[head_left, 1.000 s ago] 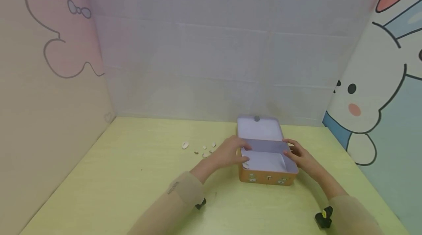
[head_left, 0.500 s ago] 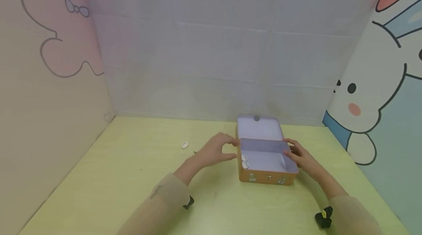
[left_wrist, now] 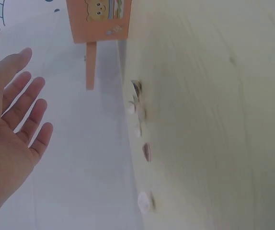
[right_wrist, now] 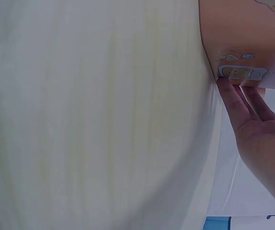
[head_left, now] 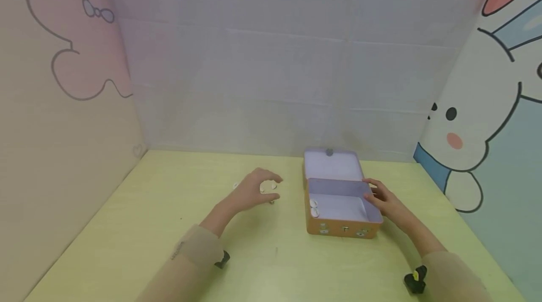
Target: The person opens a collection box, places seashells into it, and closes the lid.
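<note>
Lt. yellow table (head_left: 127, 245) in front of me, creased pale-lilac back wall (head_left: 262, 71) behind. L wall (head_left: 72, 151) cream w/ pink cartoon animal (head_left: 95, 52); R wall (head_left: 522, 179) w/ big white rabbit (head_left: 482, 123), all softly lit.

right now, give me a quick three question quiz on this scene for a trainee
1. Multiple choice: which hand touches the box? a) left, b) right, c) both
2. True or false: the left hand holds nothing.
3. Fill in: as the person sees it, the white shells in the box lie by its ____ wall.

Key: 1. b, the right hand. 2. True. 3. left.
</note>
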